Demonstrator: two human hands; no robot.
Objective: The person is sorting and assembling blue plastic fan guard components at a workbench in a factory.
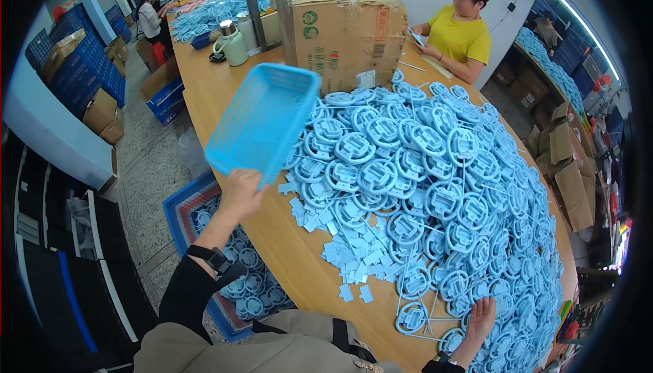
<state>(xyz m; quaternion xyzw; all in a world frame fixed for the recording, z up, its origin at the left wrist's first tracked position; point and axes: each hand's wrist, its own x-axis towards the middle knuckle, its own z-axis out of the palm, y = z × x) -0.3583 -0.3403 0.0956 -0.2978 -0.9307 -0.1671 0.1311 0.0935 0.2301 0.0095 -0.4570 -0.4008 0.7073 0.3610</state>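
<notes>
- the left hand [243, 192] grips the near end of the basket [262, 118], its fingers closed around the rim.
- the basket, light blue and slotted, is held up over the left part of the table [289, 284], its open top tilted so the inside shows; its right side overlaps the edge of the heap [435, 189] in view.
- the right hand [481, 315] is open, fingers fairly straight and close together, at the near right part of the heap; whether it touches the parts i cannot tell.
- the heap is made of light blue round parts with thin sticks, piled over the right half of the table.
- small flat pieces [360, 254] in the same blue lie loose at the heap's left side, on bare wood, some overlapping.
- a carton [340, 36], brown and taped, stands on the table just behind the heap.
- a pale green bottle [232, 45] stands left of the carton, near the far left edge.
- below the table's left edge, on the floor, a crate [175, 220] with a blue rim holds more round parts.
- across the table, right of the carton, a co-worker [466, 43] in a yellow top holds something small and light blue in both hands.
- another person [148, 18] is farther back, at the upper left, beside a table with more blue pieces.
</notes>
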